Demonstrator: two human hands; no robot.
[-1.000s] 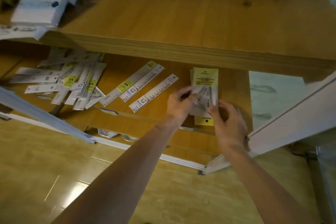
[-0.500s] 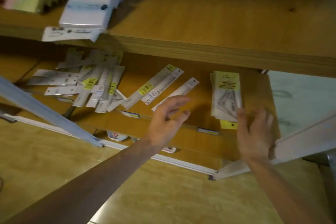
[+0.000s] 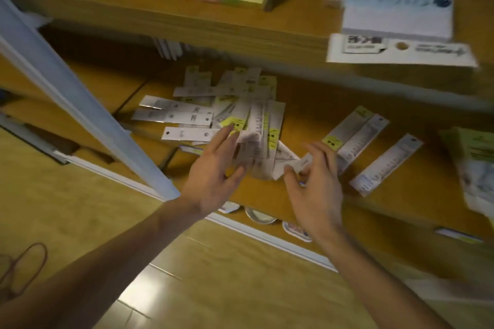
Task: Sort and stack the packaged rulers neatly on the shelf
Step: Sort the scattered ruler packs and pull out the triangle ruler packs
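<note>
On the brown wooden shelf point(image 3: 315, 120), the left hand point(image 3: 213, 171), fingers relaxed, touches the loose pile of white packaged rulers point(image 3: 251, 125); a careless push may scatter it. The right hand point(image 3: 312, 181) pinches one white triangular packet point(image 3: 287, 161), which may slip.

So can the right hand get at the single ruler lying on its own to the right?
Probably yes: the right hand is just left of that ruler, with only bare shelf between.
</note>
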